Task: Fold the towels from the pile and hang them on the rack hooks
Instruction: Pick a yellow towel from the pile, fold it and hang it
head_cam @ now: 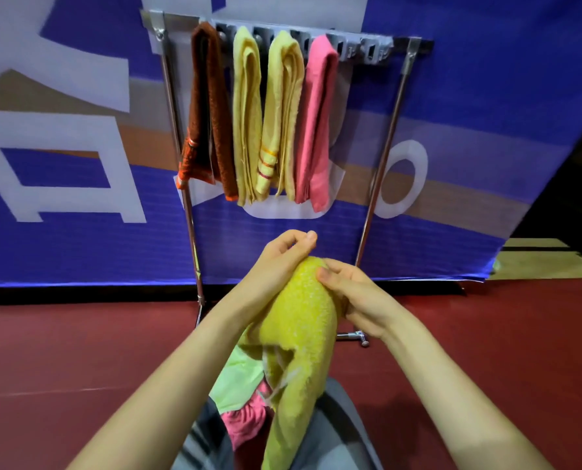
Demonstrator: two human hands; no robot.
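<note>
Hands: left hand [284, 257] and right hand [354, 296] both curl round the yellow towel [299, 320]
Behind: four folded towels [247, 113] hang on the rack [383, 157]

Lower end of yellow towel [299, 320] cut off, pile [238, 378] partly hidden behind it

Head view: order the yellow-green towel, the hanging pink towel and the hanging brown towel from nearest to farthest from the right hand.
1. yellow-green towel, gripped by the right hand.
2. pink towel, rightmost on the rack.
3. brown towel, leftmost on the rack.
</note>
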